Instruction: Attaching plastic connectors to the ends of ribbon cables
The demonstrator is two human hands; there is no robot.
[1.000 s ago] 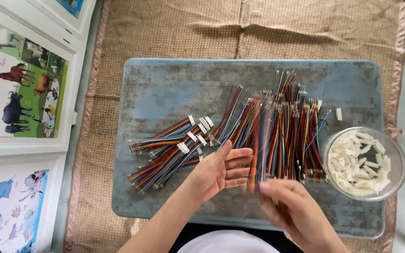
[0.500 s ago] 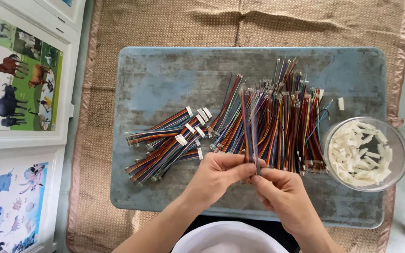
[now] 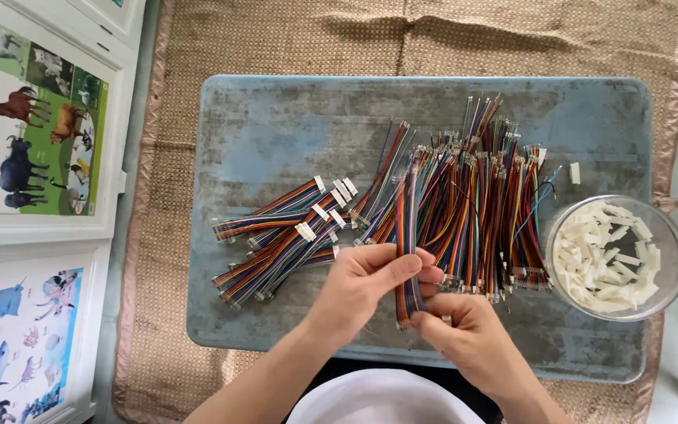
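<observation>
— Head view: where does the ribbon cable (image 3: 408, 235) lie?

— Upright over the blue tabletop (image 3: 276, 133), long axis running away from the person. The left hand (image 3: 366, 283) pinches its middle; the right hand (image 3: 464, 334) pinches its near end, just below.

— Nearer the bowl (image 3: 657, 228)?

— The right.

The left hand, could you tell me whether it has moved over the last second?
Yes. The left hand, which lay open on the wire pile beside the glass bowl, is now pinching a wire bundle.
</observation>
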